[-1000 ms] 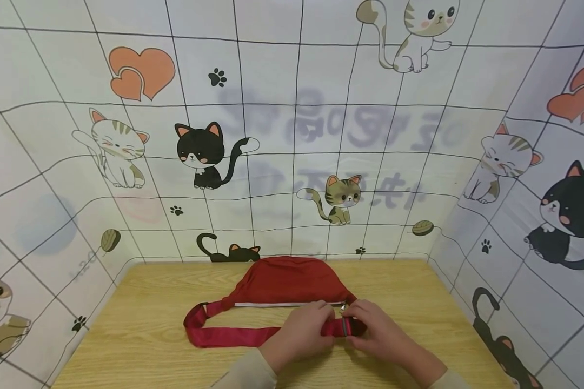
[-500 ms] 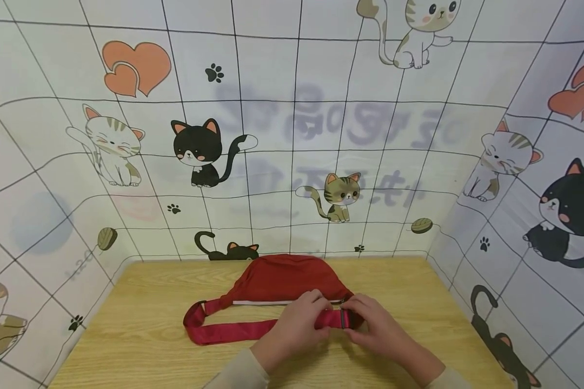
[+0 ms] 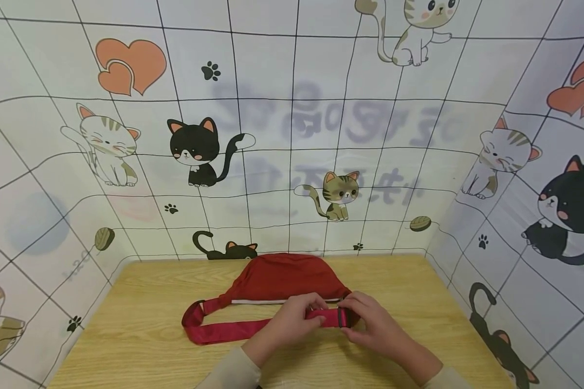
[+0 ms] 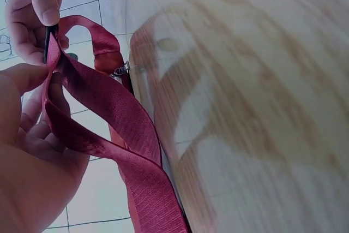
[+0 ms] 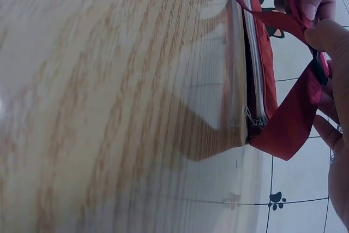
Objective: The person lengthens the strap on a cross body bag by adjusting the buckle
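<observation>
A red waist bag (image 3: 287,278) lies at the back of the table, its white-edged zipper along the near side. Its dark red strap (image 3: 233,331) loops out at the left and runs back to the right in front of the bag. My left hand (image 3: 292,319) pinches the strap between thumb and fingers. Just to its right, my right hand (image 3: 377,324) pinches the black slide buckle (image 3: 340,317) threaded on the strap. In the left wrist view two layers of strap (image 4: 112,99) spread apart below the buckle (image 4: 49,42). A metal zipper pull (image 5: 253,117) hangs at the bag's end.
The light wooden table (image 3: 151,308) carries the bag. White sheeting (image 3: 272,70) with grid lines and printed cats rises behind it and at both sides. A second black strap fitting (image 3: 203,307) sits near the bag's left end.
My left hand has slid a little left along the strap, widening the gap to the right hand. The right hand stays at the buckle. The head view has shifted slightly.
</observation>
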`<state>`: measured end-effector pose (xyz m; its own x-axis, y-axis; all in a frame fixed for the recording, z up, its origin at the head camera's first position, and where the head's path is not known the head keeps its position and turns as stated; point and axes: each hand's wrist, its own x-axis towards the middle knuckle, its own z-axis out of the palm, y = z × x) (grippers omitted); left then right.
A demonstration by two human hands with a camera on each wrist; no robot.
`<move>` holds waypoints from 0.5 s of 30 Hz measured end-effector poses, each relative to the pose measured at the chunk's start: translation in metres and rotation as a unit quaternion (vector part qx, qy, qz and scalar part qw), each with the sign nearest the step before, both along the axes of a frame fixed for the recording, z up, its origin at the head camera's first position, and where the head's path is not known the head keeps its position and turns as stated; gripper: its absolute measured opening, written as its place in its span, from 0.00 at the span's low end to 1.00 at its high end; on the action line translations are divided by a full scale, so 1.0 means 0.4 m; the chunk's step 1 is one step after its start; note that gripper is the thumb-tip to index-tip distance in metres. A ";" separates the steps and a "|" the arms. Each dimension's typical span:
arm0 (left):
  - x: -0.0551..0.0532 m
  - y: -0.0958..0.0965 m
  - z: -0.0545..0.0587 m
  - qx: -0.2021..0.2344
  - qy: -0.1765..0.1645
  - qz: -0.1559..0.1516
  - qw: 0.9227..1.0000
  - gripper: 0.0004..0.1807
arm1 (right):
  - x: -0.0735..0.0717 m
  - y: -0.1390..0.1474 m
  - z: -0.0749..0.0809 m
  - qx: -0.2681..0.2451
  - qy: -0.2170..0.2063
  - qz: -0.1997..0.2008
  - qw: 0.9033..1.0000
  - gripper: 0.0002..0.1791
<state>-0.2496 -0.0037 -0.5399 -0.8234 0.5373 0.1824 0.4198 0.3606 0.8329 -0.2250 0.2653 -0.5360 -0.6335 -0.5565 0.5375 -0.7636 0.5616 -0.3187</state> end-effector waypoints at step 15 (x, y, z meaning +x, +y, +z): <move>0.006 0.005 0.020 0.025 -0.033 0.000 0.999 0.08 | 0.001 0.000 0.011 -0.001 0.012 0.010 1.000 0.34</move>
